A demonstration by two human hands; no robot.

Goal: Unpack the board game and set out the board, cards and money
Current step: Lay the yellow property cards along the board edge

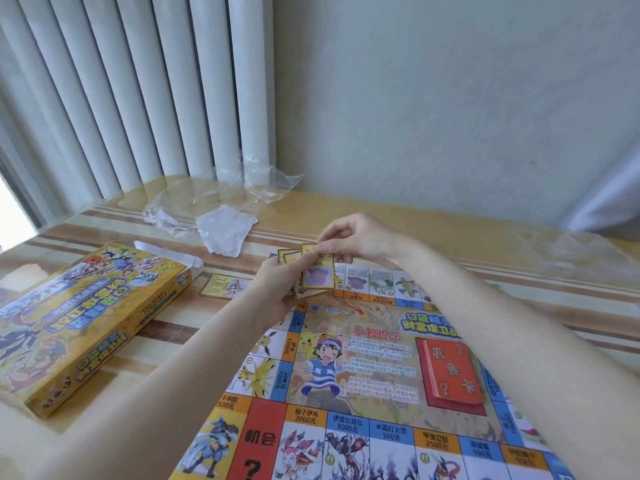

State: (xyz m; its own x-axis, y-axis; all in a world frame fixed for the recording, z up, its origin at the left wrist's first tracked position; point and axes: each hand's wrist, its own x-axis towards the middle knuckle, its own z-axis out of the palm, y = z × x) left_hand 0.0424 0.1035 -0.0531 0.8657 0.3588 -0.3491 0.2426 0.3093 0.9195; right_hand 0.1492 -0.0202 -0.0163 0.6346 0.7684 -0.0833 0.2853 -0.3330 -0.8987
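Board (pixel 363 393) below, both hands (pixel 277 278) (pixel 349 240) pinching fanned cards (pixel 317 275).

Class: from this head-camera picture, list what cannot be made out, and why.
- Stack of cards: all but the top face hidden by the left hand and right hand.
- Board: near edge cut off by the frame.
- Board's small text: blurred.
- Money: none visible.

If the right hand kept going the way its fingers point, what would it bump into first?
The right hand points leftward and already pinches the top card of the fan that the left hand holds. Going on, it would probably meet the left hand's fingers first, though depth is hard to judge.
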